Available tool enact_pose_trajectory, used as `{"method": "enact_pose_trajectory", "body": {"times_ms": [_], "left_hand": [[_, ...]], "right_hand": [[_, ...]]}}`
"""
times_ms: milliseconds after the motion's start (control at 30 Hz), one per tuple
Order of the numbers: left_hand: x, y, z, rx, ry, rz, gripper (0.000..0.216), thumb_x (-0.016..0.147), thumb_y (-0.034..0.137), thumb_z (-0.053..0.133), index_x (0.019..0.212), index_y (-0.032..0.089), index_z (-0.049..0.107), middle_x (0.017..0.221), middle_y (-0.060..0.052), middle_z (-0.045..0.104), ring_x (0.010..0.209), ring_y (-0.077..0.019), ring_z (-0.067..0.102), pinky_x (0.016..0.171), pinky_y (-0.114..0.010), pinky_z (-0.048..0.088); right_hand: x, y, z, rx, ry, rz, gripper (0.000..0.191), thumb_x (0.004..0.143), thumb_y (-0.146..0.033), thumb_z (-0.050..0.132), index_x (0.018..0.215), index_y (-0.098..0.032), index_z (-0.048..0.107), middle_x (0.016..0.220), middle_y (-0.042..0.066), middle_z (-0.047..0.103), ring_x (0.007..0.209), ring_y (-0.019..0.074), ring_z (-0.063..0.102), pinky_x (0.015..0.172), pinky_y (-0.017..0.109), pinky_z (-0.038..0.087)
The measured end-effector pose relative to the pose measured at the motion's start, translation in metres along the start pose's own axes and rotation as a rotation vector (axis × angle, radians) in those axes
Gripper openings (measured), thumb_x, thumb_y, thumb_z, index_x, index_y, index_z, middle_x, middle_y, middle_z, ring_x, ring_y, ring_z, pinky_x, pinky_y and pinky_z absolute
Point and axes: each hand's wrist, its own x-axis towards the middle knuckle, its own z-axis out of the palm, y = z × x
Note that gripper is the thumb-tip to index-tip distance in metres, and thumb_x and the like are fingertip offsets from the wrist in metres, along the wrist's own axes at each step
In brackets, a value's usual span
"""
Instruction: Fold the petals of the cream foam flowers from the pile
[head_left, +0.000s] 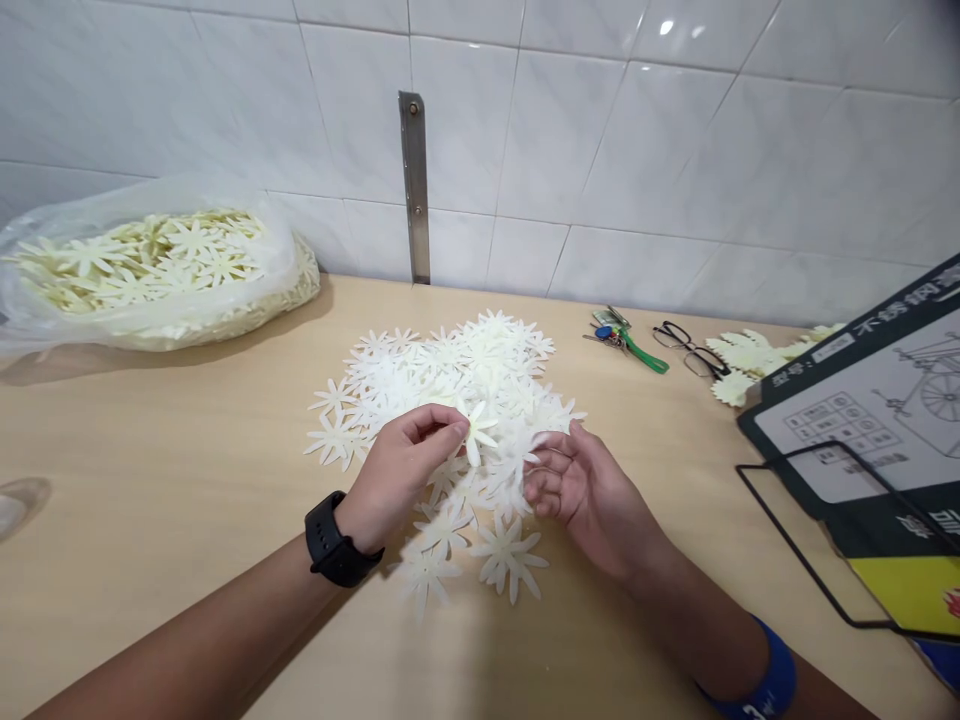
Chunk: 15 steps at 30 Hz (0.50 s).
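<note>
A loose pile of pale cream flower-shaped cutouts [450, 390] lies spread on the wooden table [172, 460]. My left hand [397, 470], a black watch on its wrist, pinches one flower cutout [478, 428] between thumb and fingers just above the pile. My right hand [581, 485] is palm up with curled fingers at the pile's right edge, holding a small bunch of white flower cutouts [517, 465]. Several single cutouts [506, 555] lie nearest me, in front of both hands.
A clear plastic bag [150, 265] full of the same flowers sits at the back left by the tiled wall. Keys with a green tag [626, 335], glasses [694, 350] and more flowers [742, 360] lie at back right. A printed board on a black wire stand [862, 430] fills the right edge.
</note>
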Motion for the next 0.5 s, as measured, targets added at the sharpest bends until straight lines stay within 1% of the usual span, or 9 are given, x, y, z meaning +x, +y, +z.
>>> {"method": "enact_pose_trajectory", "body": {"times_ms": [67,133,200,267,367,433,500], "left_hand": [[0.001,0.001,-0.002,0.037,0.012,0.041,0.016,0.077,0.031,0.068,0.085,0.018,0.062,0.073,0.002,0.057,0.065,-0.0106,0.051,0.063,-0.023,0.04],[0.003,0.002,-0.005,0.061,0.039,0.077,0.017,0.077,0.029,0.068,0.088,0.018,0.06,0.076,0.002,0.057,0.068,-0.0111,0.052,0.066,-0.024,0.041],[0.005,0.004,-0.008,0.093,0.083,0.114,0.016,0.077,0.028,0.067,0.087,0.018,0.06,0.078,0.001,0.058,0.07,-0.0121,0.054,0.067,-0.024,0.041],[0.007,0.005,-0.011,0.132,0.149,0.147,0.014,0.077,0.027,0.065,0.086,0.018,0.06,0.08,0.0,0.059,0.072,-0.0132,0.055,0.067,-0.025,0.041],[0.011,0.005,-0.016,0.154,0.223,0.181,0.014,0.075,0.027,0.064,0.085,0.018,0.061,0.082,-0.001,0.061,0.073,-0.0143,0.056,0.07,-0.026,0.042],[0.014,0.005,-0.02,0.147,0.245,0.206,0.014,0.074,0.027,0.063,0.085,0.018,0.061,0.083,-0.001,0.062,0.074,-0.0145,0.057,0.073,-0.027,0.043],[0.017,0.004,-0.023,0.145,0.264,0.236,0.014,0.074,0.026,0.063,0.085,0.018,0.061,0.085,-0.001,0.062,0.075,-0.0143,0.058,0.074,-0.027,0.043]], "right_hand": [[0.0,-0.001,-0.001,-0.011,-0.046,0.001,0.033,0.085,-0.05,0.058,0.091,-0.018,0.064,0.079,0.005,0.067,0.06,0.0137,0.062,0.051,0.022,0.05],[-0.001,-0.001,-0.001,-0.05,-0.087,-0.023,0.033,0.085,-0.049,0.06,0.096,-0.018,0.064,0.084,0.006,0.068,0.065,0.0138,0.062,0.055,0.023,0.05],[0.0,0.0,-0.002,-0.144,-0.088,-0.067,0.031,0.085,-0.046,0.062,0.098,-0.018,0.064,0.085,0.006,0.067,0.067,0.0146,0.062,0.056,0.025,0.051],[0.001,0.003,-0.003,-0.336,-0.042,-0.156,0.028,0.084,-0.043,0.064,0.097,-0.018,0.064,0.081,0.005,0.065,0.064,0.0147,0.06,0.055,0.026,0.05],[0.001,0.008,-0.003,-0.729,0.016,-0.355,0.018,0.083,-0.036,0.066,0.091,-0.019,0.066,0.073,0.002,0.063,0.061,0.0153,0.057,0.054,0.027,0.048],[-0.001,0.01,0.0,-0.98,-0.036,-0.493,0.013,0.085,-0.032,0.062,0.087,-0.021,0.068,0.073,0.003,0.064,0.062,0.0164,0.057,0.056,0.028,0.047],[-0.002,0.01,0.004,-1.188,-0.15,-0.609,0.013,0.087,-0.028,0.059,0.089,-0.022,0.07,0.077,0.004,0.066,0.066,0.018,0.059,0.06,0.03,0.048]]}}
